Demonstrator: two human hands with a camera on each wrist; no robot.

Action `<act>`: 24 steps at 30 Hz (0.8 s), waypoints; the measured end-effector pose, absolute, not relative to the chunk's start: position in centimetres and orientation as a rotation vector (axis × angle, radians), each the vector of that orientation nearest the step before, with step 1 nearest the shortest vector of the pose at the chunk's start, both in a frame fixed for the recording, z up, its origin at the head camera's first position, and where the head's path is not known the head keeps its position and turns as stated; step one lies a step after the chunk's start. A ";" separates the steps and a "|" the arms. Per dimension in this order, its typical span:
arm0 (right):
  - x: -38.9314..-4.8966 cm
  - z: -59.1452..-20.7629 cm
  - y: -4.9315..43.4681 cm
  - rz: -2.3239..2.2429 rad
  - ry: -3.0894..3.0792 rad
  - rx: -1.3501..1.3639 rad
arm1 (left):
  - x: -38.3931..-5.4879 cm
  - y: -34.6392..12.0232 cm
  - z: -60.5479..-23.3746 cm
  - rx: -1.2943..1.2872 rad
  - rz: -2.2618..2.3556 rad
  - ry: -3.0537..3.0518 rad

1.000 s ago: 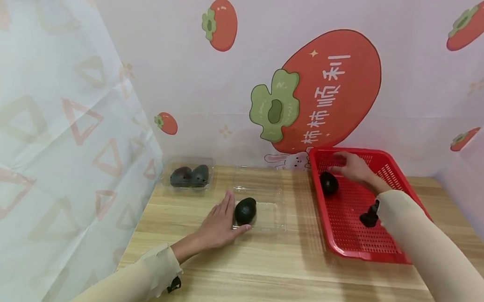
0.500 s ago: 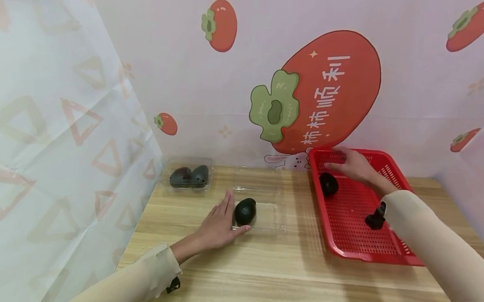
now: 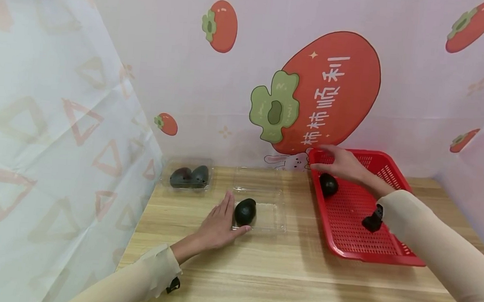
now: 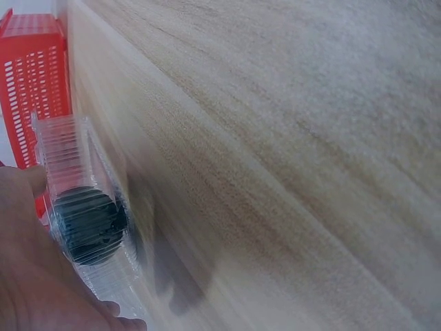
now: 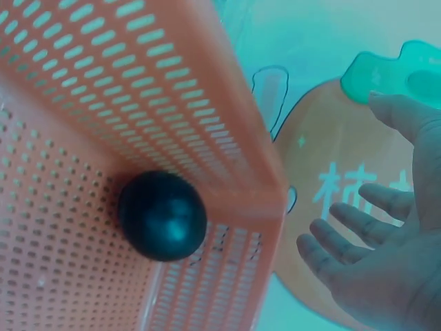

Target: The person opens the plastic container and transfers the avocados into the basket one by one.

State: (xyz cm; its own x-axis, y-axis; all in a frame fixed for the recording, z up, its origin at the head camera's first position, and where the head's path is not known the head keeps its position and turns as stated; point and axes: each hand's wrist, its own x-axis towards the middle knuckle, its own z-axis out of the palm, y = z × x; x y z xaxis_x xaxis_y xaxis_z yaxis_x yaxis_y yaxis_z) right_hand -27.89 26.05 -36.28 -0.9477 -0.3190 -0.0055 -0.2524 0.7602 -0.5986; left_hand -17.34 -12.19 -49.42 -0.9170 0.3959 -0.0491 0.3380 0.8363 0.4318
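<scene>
An open clear plastic clamshell box (image 3: 268, 213) lies on the table with one dark avocado (image 3: 245, 211) in its left part. My left hand (image 3: 218, 223) rests against the box's left side, fingers straight and thumb along the front edge. Over the back left corner of the red basket (image 3: 336, 256), my right hand (image 3: 342, 163) hovers with fingers apart, holding nothing. Another avocado (image 5: 162, 216) lies in the basket's corner, below and apart from that hand.
A clear box (image 3: 210, 186) with two dark avocados (image 3: 189, 176) stands at the back left of the wooden table (image 3: 258, 283). A printed wall sheet (image 3: 229, 89) rises directly behind the table and along its left side.
My right hand has moved slightly left over the basket, towards its left rim. The left hand, the boxes and the avocados look unmoved.
</scene>
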 end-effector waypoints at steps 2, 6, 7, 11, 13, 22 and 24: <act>-27.7 -36.2 25.6 -0.942 2.854 -0.488 | -17.3 -12.1 -49.4 0.576 0.633 2.882; -27.5 -36.1 24.7 -0.915 2.873 -0.537 | -17.3 -12.1 -49.4 0.580 0.629 2.887; -27.4 -36.1 24.5 -0.908 2.877 -0.547 | -17.3 -12.1 -49.4 0.581 0.628 2.888; -27.2 -36.0 23.8 -0.886 2.887 -0.607 | -17.2 -12.1 -49.3 0.581 0.632 2.888; -27.2 -36.1 23.4 -0.891 2.881 -0.650 | -17.2 -12.2 -49.3 0.583 0.636 2.886; -26.5 -36.4 21.9 -0.835 2.870 -0.697 | -17.1 -12.1 -49.1 0.589 0.640 2.876; -26.3 -36.4 21.4 -0.828 2.864 -0.678 | -17.1 -12.1 -49.1 0.588 0.641 2.873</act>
State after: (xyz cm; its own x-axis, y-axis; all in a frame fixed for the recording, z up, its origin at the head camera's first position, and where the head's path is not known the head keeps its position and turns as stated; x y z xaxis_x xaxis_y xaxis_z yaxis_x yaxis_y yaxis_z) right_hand -26.27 21.39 -36.43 -0.8983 -0.4375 0.0408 -0.3918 0.7555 -0.5251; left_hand -17.13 -12.13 -49.06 -0.9139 0.4029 -0.0498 0.3436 0.8330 0.4337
